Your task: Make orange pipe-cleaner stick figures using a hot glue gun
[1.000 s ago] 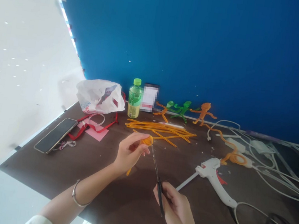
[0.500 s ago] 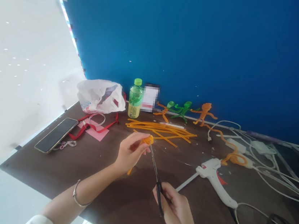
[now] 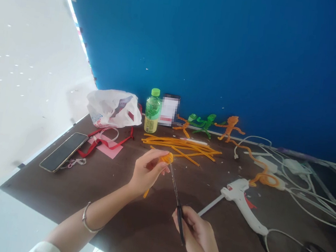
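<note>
Orange pipe-cleaner bundle (image 3: 167,157) sits above the table (image 3: 93,182), pinched between thumb and fingers of the left hand (image 3: 146,172), whose forearm slants in from lower left. Lower and nearer, the right hand (image 3: 197,232) curls closed around black-handled scissors (image 3: 179,219), tilted up-left, tip just beside the bundle.

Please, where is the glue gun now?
In the head view, the glue gun lies on the right of the table, beyond and right of the right hand.
</note>
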